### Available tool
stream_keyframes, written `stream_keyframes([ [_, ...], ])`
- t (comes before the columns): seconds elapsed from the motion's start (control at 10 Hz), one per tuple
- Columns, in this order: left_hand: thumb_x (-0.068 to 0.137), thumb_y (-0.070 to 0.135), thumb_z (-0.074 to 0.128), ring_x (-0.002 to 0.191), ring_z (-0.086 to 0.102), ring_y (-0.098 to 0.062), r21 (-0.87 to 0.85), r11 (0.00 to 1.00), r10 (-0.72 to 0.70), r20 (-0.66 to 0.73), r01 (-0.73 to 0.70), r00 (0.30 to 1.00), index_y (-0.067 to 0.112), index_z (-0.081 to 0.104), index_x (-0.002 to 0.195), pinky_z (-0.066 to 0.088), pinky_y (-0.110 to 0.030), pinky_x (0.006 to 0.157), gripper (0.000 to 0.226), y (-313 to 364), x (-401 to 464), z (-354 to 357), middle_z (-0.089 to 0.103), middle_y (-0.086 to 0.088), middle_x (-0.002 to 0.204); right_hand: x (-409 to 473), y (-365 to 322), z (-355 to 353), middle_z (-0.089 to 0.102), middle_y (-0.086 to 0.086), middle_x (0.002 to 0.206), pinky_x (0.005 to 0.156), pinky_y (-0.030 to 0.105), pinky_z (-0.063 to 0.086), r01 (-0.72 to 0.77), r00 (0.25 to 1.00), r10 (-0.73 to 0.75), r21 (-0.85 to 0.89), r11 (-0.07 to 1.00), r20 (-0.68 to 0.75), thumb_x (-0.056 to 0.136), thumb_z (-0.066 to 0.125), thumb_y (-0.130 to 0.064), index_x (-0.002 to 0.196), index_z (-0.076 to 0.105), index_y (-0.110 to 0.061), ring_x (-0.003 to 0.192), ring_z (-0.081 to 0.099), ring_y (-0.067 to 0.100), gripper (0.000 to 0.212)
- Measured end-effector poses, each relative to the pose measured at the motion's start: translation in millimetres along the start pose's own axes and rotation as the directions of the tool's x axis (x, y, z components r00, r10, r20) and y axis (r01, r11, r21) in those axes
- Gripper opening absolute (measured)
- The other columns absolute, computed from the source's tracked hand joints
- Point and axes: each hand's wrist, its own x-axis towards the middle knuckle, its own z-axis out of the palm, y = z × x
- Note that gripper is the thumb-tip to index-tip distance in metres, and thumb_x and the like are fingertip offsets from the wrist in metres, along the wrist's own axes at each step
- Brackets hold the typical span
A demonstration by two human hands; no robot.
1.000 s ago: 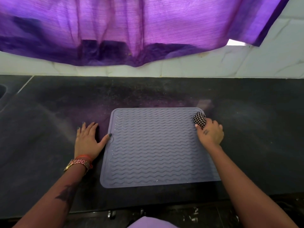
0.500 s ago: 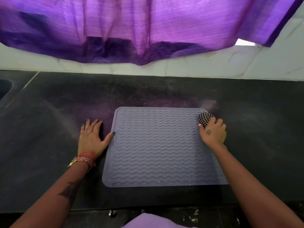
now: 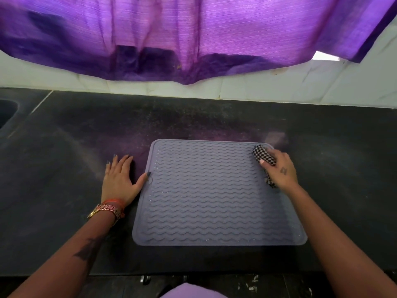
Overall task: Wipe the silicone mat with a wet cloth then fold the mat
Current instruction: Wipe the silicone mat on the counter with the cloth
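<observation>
A grey-lilac silicone mat [image 3: 210, 194] with wavy ridges lies flat on the dark counter [image 3: 64, 147]. My right hand [image 3: 281, 171] grips a bunched black-and-white checked cloth [image 3: 261, 154] and presses it on the mat's far right corner. My left hand [image 3: 119, 179] lies flat on the counter beside the mat's left edge, fingers spread, with the thumb tip touching that edge. Small water droplets glint on the mat.
A purple curtain [image 3: 193, 35] hangs over the white tiled wall [image 3: 279, 89] behind the counter. A sink edge [image 3: 8, 112] shows at the far left. The counter's front edge runs just below the mat.
My right hand with the cloth has stayed at the mat's far right corner, shifting slightly. The left hand keeps its place at the left edge. The view has shifted a little.
</observation>
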Motion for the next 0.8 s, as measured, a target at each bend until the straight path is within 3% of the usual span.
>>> stream_keyframes([
  [0.1,0.068,0.077,0.017,0.144,0.015,-0.027,-0.004,1.000,0.000,0.007,0.000,1.000,0.012,0.037,0.139,0.006,-0.042,0.119,0.099,0,1,-1,0.033,-0.009,0.150,-3,-1,5,0.045,0.023,0.126,0.095,0.046,0.039,-0.092,0.989,0.074,-0.139,0.986,-0.129,0.090,0.054,-0.030,0.137,0.040,-0.010,0.114,0.044,0.041,0.052],
  [0.2,0.068,0.077,0.016,0.143,0.015,-0.027,-0.002,1.000,0.002,0.004,-0.002,1.000,0.012,0.037,0.139,0.006,-0.042,0.119,0.099,1,1,0,0.033,-0.009,0.150,-7,-17,19,0.041,0.021,0.127,0.094,0.047,0.037,-0.094,0.992,0.062,-0.312,0.945,-0.110,0.090,0.052,-0.033,0.138,0.034,-0.010,0.113,0.040,0.040,0.055],
  [0.3,0.068,0.077,0.016,0.144,0.014,-0.027,-0.001,1.000,-0.001,0.011,0.001,1.000,0.012,0.036,0.140,0.006,-0.042,0.119,0.099,1,1,0,0.032,-0.009,0.150,-2,-21,21,0.037,0.020,0.135,0.098,0.043,0.036,-0.020,1.000,0.021,-0.215,0.976,0.001,0.091,0.053,-0.029,0.138,0.035,-0.010,0.119,0.037,0.039,0.054],
  [0.4,0.069,0.077,0.016,0.143,0.015,-0.027,0.000,1.000,0.003,0.007,-0.003,1.000,0.012,0.037,0.140,0.007,-0.042,0.119,0.099,0,1,0,0.032,-0.009,0.150,6,-14,11,0.044,0.019,0.134,0.102,0.037,0.035,0.047,0.999,-0.046,0.049,0.998,-0.020,0.089,0.059,-0.023,0.136,0.044,-0.010,0.122,0.042,0.036,0.051],
  [0.5,0.069,0.076,0.017,0.143,0.015,-0.027,-0.002,1.000,0.001,0.002,-0.001,1.000,0.011,0.038,0.139,0.007,-0.042,0.118,0.098,0,1,1,0.033,-0.009,0.150,7,-7,6,0.042,0.022,0.132,0.098,0.044,0.037,-0.122,0.977,0.112,-0.043,0.992,-0.184,0.091,0.056,-0.028,0.137,0.041,-0.009,0.118,0.040,0.040,0.053],
  [0.6,0.069,0.076,0.017,0.143,0.015,-0.027,0.004,1.000,0.004,0.009,-0.004,1.000,0.012,0.038,0.139,0.006,-0.042,0.118,0.097,-1,2,1,0.033,-0.009,0.150,3,-16,16,0.038,0.022,0.132,0.097,0.046,0.035,-0.172,0.978,0.135,-0.241,0.955,-0.160,0.091,0.053,-0.030,0.137,0.036,-0.008,0.116,0.038,0.041,0.054],
  [0.7,0.070,0.076,0.017,0.143,0.016,-0.028,0.008,1.000,0.009,0.011,-0.010,1.000,0.012,0.038,0.139,0.007,-0.043,0.118,0.097,-1,3,2,0.034,-0.009,0.149,5,-26,20,0.035,0.021,0.134,0.099,0.045,0.034,-0.165,0.984,0.141,-0.246,0.955,-0.112,0.091,0.054,-0.027,0.136,0.035,-0.008,0.117,0.036,0.040,0.053],
  [0.8,0.070,0.076,0.017,0.143,0.016,-0.027,0.007,1.000,0.007,0.005,-0.007,1.000,0.012,0.038,0.139,0.008,-0.043,0.118,0.097,-1,3,3,0.034,-0.009,0.149,8,-18,17,0.038,0.021,0.135,0.103,0.042,0.033,-0.020,1.000,0.018,-0.084,0.996,-0.020,0.089,0.058,-0.020,0.138,0.041,-0.010,0.121,0.038,0.040,0.053],
])
